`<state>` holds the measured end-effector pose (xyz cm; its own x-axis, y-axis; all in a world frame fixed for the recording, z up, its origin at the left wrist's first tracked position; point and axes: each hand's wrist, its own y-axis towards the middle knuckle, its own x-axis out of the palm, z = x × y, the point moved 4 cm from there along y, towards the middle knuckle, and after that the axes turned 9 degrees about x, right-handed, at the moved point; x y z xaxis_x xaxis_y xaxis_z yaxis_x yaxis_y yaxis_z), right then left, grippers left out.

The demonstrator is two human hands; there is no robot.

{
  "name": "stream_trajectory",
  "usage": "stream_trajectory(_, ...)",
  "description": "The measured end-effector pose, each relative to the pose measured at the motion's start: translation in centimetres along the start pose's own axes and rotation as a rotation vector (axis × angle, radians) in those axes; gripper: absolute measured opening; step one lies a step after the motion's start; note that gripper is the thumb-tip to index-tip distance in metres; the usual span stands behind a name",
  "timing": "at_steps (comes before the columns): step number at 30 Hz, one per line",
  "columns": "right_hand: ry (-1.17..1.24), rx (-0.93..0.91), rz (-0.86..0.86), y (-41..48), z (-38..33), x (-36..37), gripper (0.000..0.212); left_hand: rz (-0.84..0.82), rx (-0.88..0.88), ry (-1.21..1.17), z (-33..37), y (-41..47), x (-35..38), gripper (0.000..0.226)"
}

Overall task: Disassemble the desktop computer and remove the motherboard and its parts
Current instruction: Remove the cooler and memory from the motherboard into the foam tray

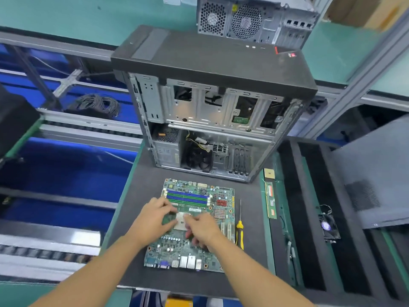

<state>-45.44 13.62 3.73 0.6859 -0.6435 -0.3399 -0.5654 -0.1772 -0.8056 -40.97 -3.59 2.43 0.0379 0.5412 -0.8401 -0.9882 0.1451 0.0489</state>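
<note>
The green motherboard [194, 251] lies flat on the dark mat in front of the open desktop case [212, 129]. Both hands are over the board's middle, around the pale CPU socket [180, 219]. My left hand [155, 217] rests on the board at the socket's left, fingers curled toward it. My right hand [202, 228] lies on the socket's right side with fingers bent down onto the board; what they grip is hidden. Blue and green RAM slots [188, 197] sit empty at the board's far end.
A yellow-handled screwdriver [239, 229] lies right of the board. A RAM stick [271, 201] and a CPU chip [269, 173] rest in the green tray strip at right, a small fan [328, 227] further right. A second case [254, 18] stands behind.
</note>
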Motion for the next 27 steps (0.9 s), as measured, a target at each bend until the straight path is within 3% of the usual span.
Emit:
stream_trajectory(8, 0.343, 0.119, -0.039, -0.4, -0.5, -0.1, 0.051, -0.031, 0.006, 0.107, -0.1, -0.5, 0.7, 0.046)
stream_trajectory(14, 0.177, 0.113, -0.166, -0.3, -0.1, 0.0, 0.015, -0.063, -0.004, 0.135, -0.1, -0.1, 0.8, 0.046)
stream_trajectory(22, -0.173, 0.118, -0.182, 0.4, 0.7, 0.0, 0.02, -0.383, 0.147, 0.363, 0.2, 3.5, 0.1, 0.05)
stream_trajectory(27, -0.284, 0.133, -0.126, 1.2, 0.8, 0.4, 0.025, -0.341, 0.163, 0.319, 0.1, 3.1, 0.5, 0.061)
